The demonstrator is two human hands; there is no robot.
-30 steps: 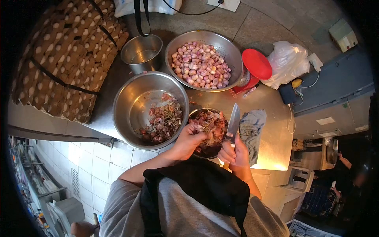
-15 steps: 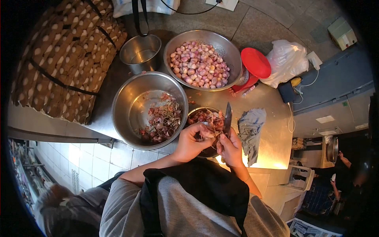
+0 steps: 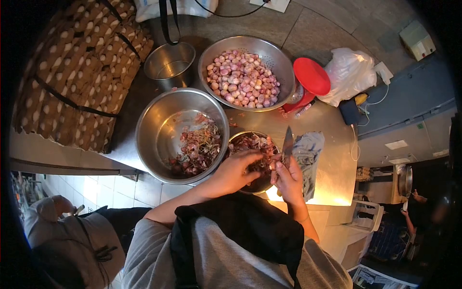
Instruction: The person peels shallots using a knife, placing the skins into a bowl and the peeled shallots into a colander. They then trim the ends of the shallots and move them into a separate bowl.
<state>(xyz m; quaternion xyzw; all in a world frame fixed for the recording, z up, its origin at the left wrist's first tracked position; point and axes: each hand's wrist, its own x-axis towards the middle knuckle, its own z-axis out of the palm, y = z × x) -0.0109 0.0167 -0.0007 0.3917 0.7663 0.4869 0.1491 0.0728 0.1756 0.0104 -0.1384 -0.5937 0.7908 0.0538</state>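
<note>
My right hand (image 3: 288, 180) grips a small knife (image 3: 288, 143) with its blade pointing up and away from me. A small pale piece shows at its fingertips, perhaps a shallot, but I cannot be sure. My left hand (image 3: 236, 171) is over the smaller metal bowl (image 3: 276, 144), fingers apart and curved down toward the reddish shallot skins (image 3: 248, 141) in it. Part of that bowl is hidden under my hands. Left of it, a large metal basin (image 3: 154, 115) holds shallots and dry peelings (image 3: 199, 144). Peeled shallots (image 3: 243, 79) fill a metal colander (image 3: 287, 72) behind.
An empty metal pot (image 3: 168, 65) stands behind the basin. Strapped egg trays (image 3: 77, 72) are stacked at left. On the right lie a grey cloth (image 3: 310, 154), a red scale (image 3: 312, 77) and a white plastic bag (image 3: 350, 74). One person (image 3: 72, 241) is at lower left, another at far right.
My hands have separated: the left has spread its fingers over the smaller bowl, and the right has shifted slightly right with the knife. The person at lower left has moved further into view.
</note>
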